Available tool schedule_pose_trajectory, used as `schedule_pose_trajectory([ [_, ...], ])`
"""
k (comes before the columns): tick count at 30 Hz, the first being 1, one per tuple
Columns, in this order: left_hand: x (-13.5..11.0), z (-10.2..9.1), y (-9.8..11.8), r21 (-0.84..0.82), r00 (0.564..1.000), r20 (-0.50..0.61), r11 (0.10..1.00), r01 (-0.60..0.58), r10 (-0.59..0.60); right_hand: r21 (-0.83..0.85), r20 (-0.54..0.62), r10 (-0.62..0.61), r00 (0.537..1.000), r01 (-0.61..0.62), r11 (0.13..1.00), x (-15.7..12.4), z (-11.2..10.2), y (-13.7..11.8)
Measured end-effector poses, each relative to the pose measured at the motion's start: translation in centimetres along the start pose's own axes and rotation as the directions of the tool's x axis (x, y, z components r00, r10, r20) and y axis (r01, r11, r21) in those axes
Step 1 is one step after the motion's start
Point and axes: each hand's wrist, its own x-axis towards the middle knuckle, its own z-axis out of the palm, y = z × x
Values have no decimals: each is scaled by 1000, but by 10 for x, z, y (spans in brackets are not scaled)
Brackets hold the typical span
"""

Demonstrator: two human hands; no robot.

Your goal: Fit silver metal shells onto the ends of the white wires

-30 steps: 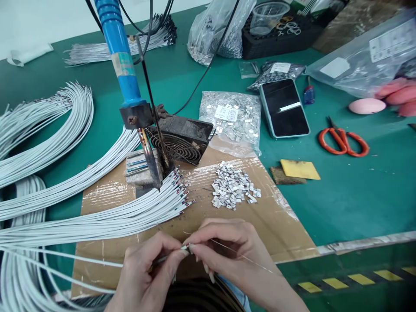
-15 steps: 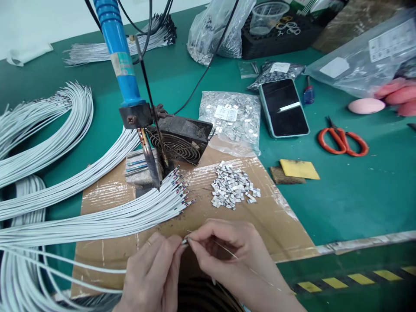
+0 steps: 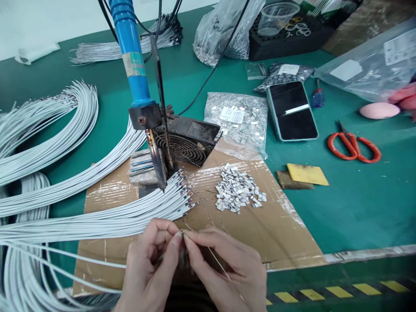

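Observation:
My left hand (image 3: 151,264) is closed, thumb and forefinger pinching something tiny where they meet the right fingertips; the fingers cover most of it. Two loose white cables (image 3: 81,258) run in from the left and vanish behind this hand. My right hand (image 3: 227,264) is closed too, with a thin solder wire (image 3: 214,256) passing through its fingers and its tip sticking out above them. Just beyond the hands lie a bundle of white cables (image 3: 130,221) with stripped ends and a pile of small metal tabs (image 3: 237,188). A blue-handled soldering iron (image 3: 133,65) stands tip-down over the bundle.
A small fan (image 3: 185,141) and a tip-cleaning block (image 3: 143,167) sit behind the iron. Cardboard (image 3: 279,234) covers the work spot. Further right are a bag of tabs (image 3: 238,123), a phone (image 3: 292,110), a yellow sponge (image 3: 307,173) and red-handled scissors (image 3: 353,145). Coiled cables (image 3: 74,130) fill the left.
My left hand has turned so its thumb shows, and the fingertips of both hands have drawn together slightly higher. The view has shifted a little, moving the bench things rightward.

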Motion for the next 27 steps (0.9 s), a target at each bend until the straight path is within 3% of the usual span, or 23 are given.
schedule_pose_trajectory([
  [2,1,1,4,1,1000,-29,1000,11,-11,147,43,176,983,-181,972,2,-3,-1],
  [4,1,3,8,8,998,-45,999,32,-31,306,136,379,916,-402,863,5,-5,0],
  [7,0,4,12,38,997,-61,998,41,-39,446,306,489,817,-576,685,7,-8,5],
  [9,-1,4,12,69,997,-72,997,29,-24,466,358,471,806,-592,658,9,-9,8],
  [11,-2,4,11,96,997,-82,995,12,-4,446,359,456,814,-579,683,11,-10,7],
  [16,-2,4,10,96,996,-83,995,22,-14,211,229,375,898,-422,882,16,-14,-6],
  [19,-1,4,12,58,996,-68,997,57,-53,114,211,286,935,-314,943,19,-17,-10],
  [23,0,4,18,8,994,-64,996,89,-88,151,218,287,933,-323,934,20,-20,-8],
  [27,2,1,22,-40,992,-68,994,106,-109,252,108,352,930,-368,895,20,-21,-6],
])
